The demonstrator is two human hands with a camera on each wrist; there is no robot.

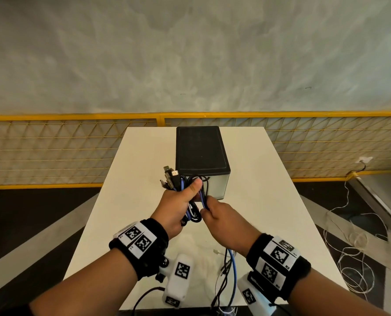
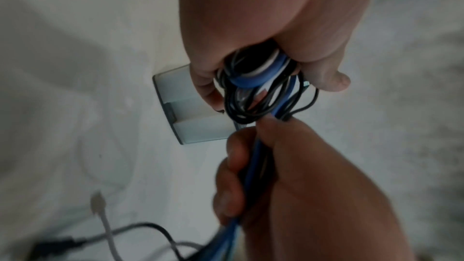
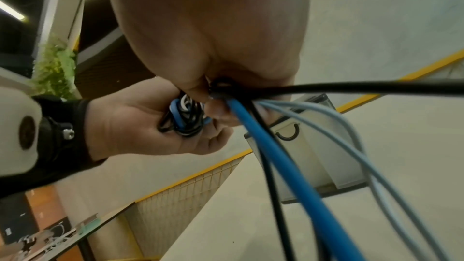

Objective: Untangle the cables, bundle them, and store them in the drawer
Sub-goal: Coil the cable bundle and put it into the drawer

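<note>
L hand (image 1: pixel 179 207) grip wraps the coiled cable bundle (image 1: pixel 191 197), held above worktop (image 1: pixel 130 179) just in front of drawer box (image 1: pixel 202 153). R hand (image 1: pixel 221 218) grip pinches the trailing blue/blk cables (image 3: pixel 263 146), loose ends hanging twd near edge.

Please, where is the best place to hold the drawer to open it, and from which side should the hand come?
Probably the dark hook-shaped handle on the drawer front, approached from the person's side. The front faces the person, and both hands are full of cables.
</note>
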